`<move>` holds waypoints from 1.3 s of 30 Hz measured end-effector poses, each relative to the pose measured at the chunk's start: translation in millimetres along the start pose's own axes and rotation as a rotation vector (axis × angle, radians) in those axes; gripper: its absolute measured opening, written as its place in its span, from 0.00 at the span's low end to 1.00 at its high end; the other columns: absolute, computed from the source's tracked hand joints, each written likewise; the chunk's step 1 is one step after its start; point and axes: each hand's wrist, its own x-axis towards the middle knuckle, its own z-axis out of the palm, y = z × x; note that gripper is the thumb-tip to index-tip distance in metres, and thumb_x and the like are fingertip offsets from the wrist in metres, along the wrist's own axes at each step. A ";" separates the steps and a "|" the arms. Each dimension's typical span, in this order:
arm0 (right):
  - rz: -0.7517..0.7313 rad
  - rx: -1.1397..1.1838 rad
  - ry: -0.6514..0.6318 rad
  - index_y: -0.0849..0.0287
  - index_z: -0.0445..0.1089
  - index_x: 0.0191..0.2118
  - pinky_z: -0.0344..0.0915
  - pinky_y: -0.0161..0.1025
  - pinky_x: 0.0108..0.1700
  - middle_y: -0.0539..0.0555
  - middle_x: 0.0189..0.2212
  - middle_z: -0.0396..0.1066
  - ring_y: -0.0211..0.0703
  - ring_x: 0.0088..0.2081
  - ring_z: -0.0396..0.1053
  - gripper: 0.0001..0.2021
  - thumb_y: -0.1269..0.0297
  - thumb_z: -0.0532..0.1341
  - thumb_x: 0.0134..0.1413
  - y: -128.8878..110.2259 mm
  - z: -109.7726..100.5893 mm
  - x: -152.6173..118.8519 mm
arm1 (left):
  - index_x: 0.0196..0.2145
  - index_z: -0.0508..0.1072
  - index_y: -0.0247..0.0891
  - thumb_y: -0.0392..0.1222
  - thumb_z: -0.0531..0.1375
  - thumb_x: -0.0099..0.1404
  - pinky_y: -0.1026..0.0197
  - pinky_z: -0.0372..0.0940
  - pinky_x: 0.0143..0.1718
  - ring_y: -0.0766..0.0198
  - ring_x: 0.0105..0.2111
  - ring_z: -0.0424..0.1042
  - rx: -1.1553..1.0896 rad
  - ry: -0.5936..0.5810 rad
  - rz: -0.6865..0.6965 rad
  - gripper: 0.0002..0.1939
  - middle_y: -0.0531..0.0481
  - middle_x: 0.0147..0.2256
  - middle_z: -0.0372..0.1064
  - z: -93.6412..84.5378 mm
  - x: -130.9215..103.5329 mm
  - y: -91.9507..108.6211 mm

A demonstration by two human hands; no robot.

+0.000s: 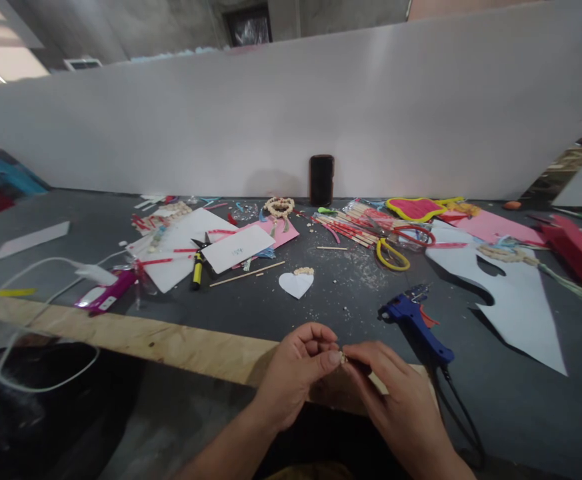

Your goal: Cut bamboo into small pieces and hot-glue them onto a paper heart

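My left hand (pixel 305 370) and my right hand (pixel 395 387) meet at the table's front edge. Their fingertips pinch a tiny cream-coloured piece (pixel 343 358), mostly covered by the thumb and fingers, so its kind is unclear. Just beyond lies a white paper heart (pixel 295 285) with a short row of small beige pieces (pixel 304 271) along its upper right lobe. To the right of my hands rests a blue hot glue gun (pixel 415 320) with an orange trigger, its nozzle pointing away from me.
Scissors with yellow and red handles (pixel 393 255) lie by patterned paper sticks (pixel 351 230). Yellow-black cutters (pixel 197 270) touch white cards (pixel 238 248). A phone (pixel 321 180) leans on the white partition (pixel 195 127). Cut white paper (pixel 515 300) is at right, a purple power strip (pixel 105 292) at left.
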 end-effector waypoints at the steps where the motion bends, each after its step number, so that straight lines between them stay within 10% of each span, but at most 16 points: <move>1: 0.014 -0.014 0.004 0.56 0.68 0.39 0.68 0.32 0.34 0.52 0.32 0.73 0.37 0.33 0.71 0.06 0.68 0.55 0.58 2.5 1.0 -0.4 | 0.33 0.69 0.35 0.38 0.68 0.52 0.69 0.60 0.33 0.72 0.28 0.67 0.043 0.006 0.019 0.13 0.52 0.28 0.70 -1.2 0.2 1.1; 14: 0.115 -0.419 -0.127 0.58 0.73 0.37 0.61 0.45 0.41 0.55 0.33 0.72 0.48 0.36 0.64 0.06 0.67 0.58 0.55 30.4 25.4 8.8 | 0.36 0.72 0.40 0.36 0.59 0.57 0.63 0.59 0.35 0.65 0.31 0.63 1.170 0.078 0.416 0.08 0.51 0.35 0.67 -19.4 23.9 46.2; 28: 0.045 -0.454 -0.061 0.61 0.70 0.43 0.65 0.45 0.40 0.58 0.36 0.73 0.49 0.38 0.67 0.11 0.67 0.58 0.54 38.5 22.2 2.4 | 0.41 0.72 0.38 0.34 0.56 0.61 0.56 0.59 0.44 0.55 0.41 0.67 1.837 -0.067 0.514 0.11 0.45 0.39 0.72 -6.6 83.7 60.3; 39: 0.081 -0.383 -0.071 0.60 0.70 0.44 0.66 0.45 0.42 0.57 0.38 0.72 0.48 0.40 0.67 0.11 0.69 0.58 0.53 35.3 17.1 -0.6 | 0.35 0.74 0.39 0.40 0.58 0.61 0.54 0.57 0.41 0.51 0.41 0.67 1.957 -0.016 0.452 0.07 0.42 0.37 0.73 6.9 124.5 47.7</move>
